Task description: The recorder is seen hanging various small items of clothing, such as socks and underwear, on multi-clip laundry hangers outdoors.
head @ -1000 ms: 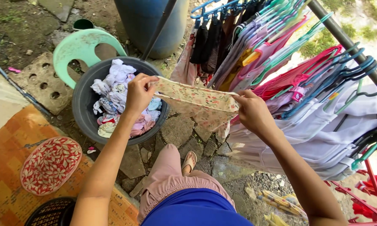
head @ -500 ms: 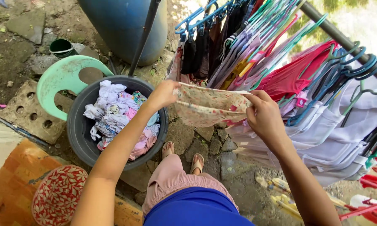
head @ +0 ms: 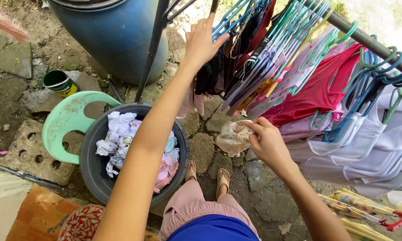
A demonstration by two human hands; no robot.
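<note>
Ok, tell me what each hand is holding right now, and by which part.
The right hand holds a bunched floral cloth by its upper edge. The left hand reaches to the blue hangers; whether it grips one cannot be told.

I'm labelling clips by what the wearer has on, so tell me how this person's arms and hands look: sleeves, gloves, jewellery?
Both arms are bare along all that shows, with no sleeves in view. The left hand and right hand wear no gloves, and no rings, watch or bracelets show on the sides visible. Lower in the frame, a blue top and dusty-pink shorts are worn.
</note>
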